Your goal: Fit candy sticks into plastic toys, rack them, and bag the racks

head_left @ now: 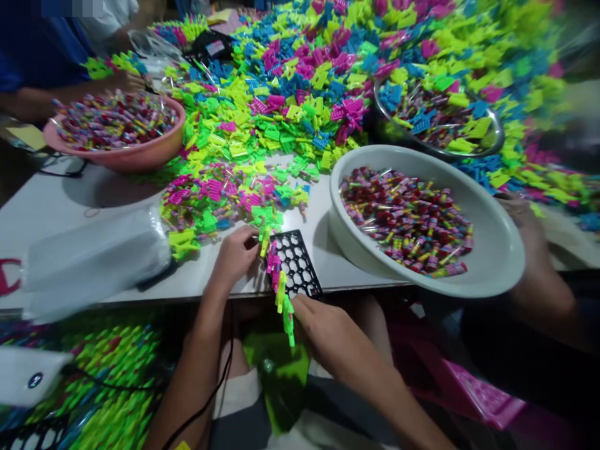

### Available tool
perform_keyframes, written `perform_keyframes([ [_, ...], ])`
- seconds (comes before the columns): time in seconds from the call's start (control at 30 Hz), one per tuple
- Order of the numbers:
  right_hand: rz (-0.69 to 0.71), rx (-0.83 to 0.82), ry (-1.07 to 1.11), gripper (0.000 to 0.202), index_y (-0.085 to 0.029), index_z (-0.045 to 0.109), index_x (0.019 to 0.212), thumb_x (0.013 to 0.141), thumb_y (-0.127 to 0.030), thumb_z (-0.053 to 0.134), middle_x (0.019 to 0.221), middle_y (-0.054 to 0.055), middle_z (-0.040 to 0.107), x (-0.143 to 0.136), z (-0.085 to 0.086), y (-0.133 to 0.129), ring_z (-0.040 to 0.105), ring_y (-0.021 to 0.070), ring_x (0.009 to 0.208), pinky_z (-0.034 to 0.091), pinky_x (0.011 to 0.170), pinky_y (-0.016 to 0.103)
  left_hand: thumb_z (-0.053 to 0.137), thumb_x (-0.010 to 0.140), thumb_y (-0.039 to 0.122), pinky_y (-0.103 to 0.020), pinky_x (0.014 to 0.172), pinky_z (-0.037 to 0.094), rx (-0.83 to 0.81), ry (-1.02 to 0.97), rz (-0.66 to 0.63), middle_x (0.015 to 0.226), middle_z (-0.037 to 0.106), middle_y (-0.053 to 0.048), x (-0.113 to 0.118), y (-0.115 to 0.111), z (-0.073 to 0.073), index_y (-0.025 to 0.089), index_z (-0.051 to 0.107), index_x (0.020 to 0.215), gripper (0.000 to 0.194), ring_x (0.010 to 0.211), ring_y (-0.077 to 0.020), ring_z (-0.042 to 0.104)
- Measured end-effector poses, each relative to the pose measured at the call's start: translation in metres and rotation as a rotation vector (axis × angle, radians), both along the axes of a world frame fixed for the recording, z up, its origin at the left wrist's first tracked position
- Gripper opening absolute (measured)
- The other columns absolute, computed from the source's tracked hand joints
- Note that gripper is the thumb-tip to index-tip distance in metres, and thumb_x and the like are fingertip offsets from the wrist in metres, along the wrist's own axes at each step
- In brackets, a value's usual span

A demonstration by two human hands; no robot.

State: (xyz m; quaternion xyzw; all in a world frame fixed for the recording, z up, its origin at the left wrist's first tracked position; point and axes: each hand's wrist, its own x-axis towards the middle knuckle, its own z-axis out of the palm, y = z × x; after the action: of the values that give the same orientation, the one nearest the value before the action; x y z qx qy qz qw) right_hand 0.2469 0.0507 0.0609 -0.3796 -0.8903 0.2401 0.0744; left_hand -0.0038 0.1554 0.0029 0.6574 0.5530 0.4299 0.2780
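A black grid tray with rounded holes lies at the table's front edge between my hands. Along its left side runs a slanting row of small plastic pieces in green, pink and yellow, with a yellow piece near the middle and a bright green piece at the near end. My left hand is closed, its fingertips at a yellow-green plastic piece at the row's far end. My right hand is closed at the tray's near corner, its fingertips partly hidden behind the green piece.
A white basin of small wrapped tubes stands right, a pink basin left, and a metal bowl behind. Colourful plastic pieces heap across the back. Clear plastic bags lie left. Other people's arms are at both sides.
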Motion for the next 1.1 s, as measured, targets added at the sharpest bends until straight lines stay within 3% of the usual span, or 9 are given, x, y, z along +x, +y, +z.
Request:
perform_keyframes([
  [0.1, -0.089, -0.117, 0.078, 0.015, -0.024, 0.065, 0.117, 0.112, -0.018, 0.051, 0.103, 0.003, 0.075, 0.008, 0.01, 0.029, 0.071, 0.0195, 0.087, 0.05, 0.077, 0.028, 0.068, 0.089, 0.018, -0.031, 0.089, 0.052, -0.005, 0.0, -0.003, 0.104, 0.078, -0.008, -0.001, 0.001, -0.002, 0.016, 0.075, 0.091, 0.008, 0.095, -0.0212, 0.069],
  [0.23, -0.523, 0.127, 0.04, 0.02, -0.016, 0.067, 0.124, 0.113, -0.022, 0.052, 0.119, 0.015, 0.073, -0.019, 0.003, 0.094, 0.07, 0.0277, 0.111, 0.051, 0.096, 0.034, 0.068, 0.089, 0.02, -0.032, 0.092, 0.052, -0.016, -0.01, -0.004, 0.108, 0.079, -0.009, -0.003, 0.002, -0.003, 0.016, 0.078, 0.099, 0.014, 0.098, -0.0226, 0.07],
  [0.3, -0.675, 0.148, -0.064, 0.027, -0.009, 0.063, 0.134, 0.111, -0.02, 0.053, 0.132, 0.023, 0.067, -0.039, -0.006, 0.133, 0.069, 0.0295, 0.11, 0.052, 0.093, 0.036, 0.067, 0.089, 0.02, -0.033, 0.092, 0.052, -0.019, -0.015, -0.004, 0.108, 0.079, -0.009, -0.003, 0.002, -0.003, 0.015, 0.078, 0.1, 0.016, 0.099, -0.023, 0.071],
  [0.47, -0.732, 0.09, -0.119, 0.022, -0.01, 0.072, 0.109, 0.105, -0.007, 0.051, 0.113, 0.019, 0.072, -0.059, -0.017, 0.193, 0.067, 0.023, 0.084, 0.049, 0.076, 0.032, 0.067, 0.089, 0.021, -0.032, 0.092, 0.053, -0.032, -0.033, -0.026, 0.11, 0.08, -0.008, -0.003, 0.0, -0.004, 0.017, 0.08, 0.103, 0.019, 0.101, -0.023, 0.072],
  [0.57, -0.702, 0.088, -0.083, 0.021, -0.013, 0.072, 0.103, 0.105, -0.008, 0.052, 0.105, 0.016, 0.073, -0.052, -0.013, 0.18, 0.068, 0.0235, 0.087, 0.048, 0.075, 0.03, 0.07, 0.089, 0.024, -0.031, 0.093, 0.054, -0.049, -0.05, -0.05, 0.111, 0.08, -0.006, -0.002, -0.001, -0.005, 0.019, 0.081, 0.104, 0.019, 0.103, -0.0228, 0.073],
  [0.7, -0.654, 0.047, 0.021, 0.019, -0.014, 0.067, 0.112, 0.109, -0.021, 0.05, 0.09, 0.011, 0.074, -0.039, -0.007, 0.131, 0.067, 0.0229, 0.078, 0.044, 0.067, 0.03, 0.072, 0.088, 0.026, -0.029, 0.088, 0.054, -0.091, -0.063, -0.068, 0.106, 0.079, -0.004, -0.001, -0.004, -0.006, 0.02, 0.08, 0.103, 0.017, 0.098, -0.0216, 0.072],
  [0.8, -0.564, -0.057, 0.257, 0.019, -0.02, 0.064, 0.101, 0.109, -0.034, 0.053, 0.081, 0.002, 0.071, -0.032, -0.011, 0.105, 0.063, 0.0191, 0.07, 0.042, 0.064, 0.027, 0.072, 0.085, 0.023, -0.028, 0.085, 0.054, -0.133, -0.059, -0.101, 0.104, 0.078, -0.003, -0.001, -0.006, -0.003, 0.021, 0.079, 0.102, 0.018, 0.095, -0.0207, 0.072],
  [0.9, -0.451, -0.16, 0.5, 0.023, -0.021, 0.062, 0.095, 0.107, -0.039, 0.055, 0.083, 0.001, 0.07, -0.032, -0.023, 0.098, 0.061, 0.0183, 0.071, 0.043, 0.065, 0.027, 0.072, 0.085, 0.023, -0.027, 0.081, 0.054, -0.157, -0.048, -0.139, 0.1, 0.077, -0.002, -0.001, -0.007, 0.0, 0.02, 0.077, 0.097, 0.013, 0.09, -0.0199, 0.071],
  [1.1, -0.432, -0.118, 0.518, 0.024, -0.022, 0.061, 0.09, 0.107, -0.038, 0.056, 0.083, 0.003, 0.072, -0.037, -0.043, 0.103, 0.062, 0.0193, 0.073, 0.043, 0.068, 0.028, 0.074, 0.088, 0.025, -0.029, 0.089, 0.054, -0.16, -0.046, -0.181, 0.104, 0.077, -0.003, -0.002, -0.006, 0.003, 0.021, 0.078, 0.097, 0.01, 0.1, -0.0219, 0.072],
])
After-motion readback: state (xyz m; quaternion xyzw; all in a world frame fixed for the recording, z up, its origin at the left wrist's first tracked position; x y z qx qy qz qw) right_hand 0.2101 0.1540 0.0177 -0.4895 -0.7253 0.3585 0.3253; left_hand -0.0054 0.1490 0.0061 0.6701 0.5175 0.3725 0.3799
